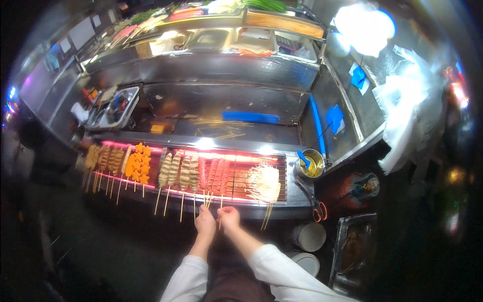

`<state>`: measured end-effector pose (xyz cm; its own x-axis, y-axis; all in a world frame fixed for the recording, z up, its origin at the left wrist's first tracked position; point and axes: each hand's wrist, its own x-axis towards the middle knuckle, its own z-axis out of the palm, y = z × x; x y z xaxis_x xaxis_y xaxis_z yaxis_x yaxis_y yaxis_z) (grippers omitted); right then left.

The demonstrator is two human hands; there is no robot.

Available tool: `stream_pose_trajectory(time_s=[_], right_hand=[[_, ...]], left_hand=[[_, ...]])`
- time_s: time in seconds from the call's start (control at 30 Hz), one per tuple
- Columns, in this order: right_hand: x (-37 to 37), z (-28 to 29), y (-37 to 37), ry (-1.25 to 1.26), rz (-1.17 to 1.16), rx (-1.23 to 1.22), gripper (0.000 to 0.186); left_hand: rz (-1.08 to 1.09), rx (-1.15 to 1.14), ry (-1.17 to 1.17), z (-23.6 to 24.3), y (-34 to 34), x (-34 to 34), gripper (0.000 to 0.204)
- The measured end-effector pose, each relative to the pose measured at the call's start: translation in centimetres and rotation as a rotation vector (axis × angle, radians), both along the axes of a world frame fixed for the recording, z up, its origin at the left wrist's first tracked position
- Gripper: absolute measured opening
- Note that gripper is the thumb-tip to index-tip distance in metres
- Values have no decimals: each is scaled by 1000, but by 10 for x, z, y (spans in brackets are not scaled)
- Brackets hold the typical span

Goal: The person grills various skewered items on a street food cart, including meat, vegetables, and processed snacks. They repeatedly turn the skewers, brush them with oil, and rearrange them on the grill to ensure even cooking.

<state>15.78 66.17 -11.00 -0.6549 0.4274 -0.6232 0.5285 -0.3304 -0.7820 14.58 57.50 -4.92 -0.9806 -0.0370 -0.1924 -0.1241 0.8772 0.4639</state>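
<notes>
Pink sausage skewers [213, 174] lie side by side on the glowing grill [240, 182], their bare sticks reaching over its front edge. My left hand [205, 221] is closed around several of those sticks. Just to its right, my right hand [230, 217] pinches the stick of the rightmost sausage skewer. Left of the sausages are ridged, pale brown skewers [174, 170], then orange star-shaped skewers [138, 165] and browned skewers [114, 160] at the far left. Enoki mushroom skewers [263, 182] rest at the grill's right end.
A metal cup [313, 165] with a blue-handled brush and yellow liquid stands beyond the grill's right end, near scissors [317, 204] with orange-trimmed handles. Lidded tubs [309, 236] and a dark tray [352, 246] sit lower right. A utensil tray [113, 108] is back left. Plastic bags [410, 105] hang right.
</notes>
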Motion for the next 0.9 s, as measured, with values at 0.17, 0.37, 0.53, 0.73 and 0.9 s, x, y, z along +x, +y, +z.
stream_pose_trajectory(time_s=[0.17,0.37,0.53,0.73,0.9], right_hand=[[7,44,30,18,317,286,20],[70,88,151,28,44,942,17],[64,77,157,-109,-137,-172,26],[55,72,166,183,-184,-303,15],[42,122,189,146,-12,343,14]], left_hand=[[120,281,-22,-18,-3,5,33],[219,497,-195,-39,-41,19,36],[353,799,-314,-34,-45,13,34],[277,690,-148,-18,-62,30,29],[135,830,18,46,-68,52,27]])
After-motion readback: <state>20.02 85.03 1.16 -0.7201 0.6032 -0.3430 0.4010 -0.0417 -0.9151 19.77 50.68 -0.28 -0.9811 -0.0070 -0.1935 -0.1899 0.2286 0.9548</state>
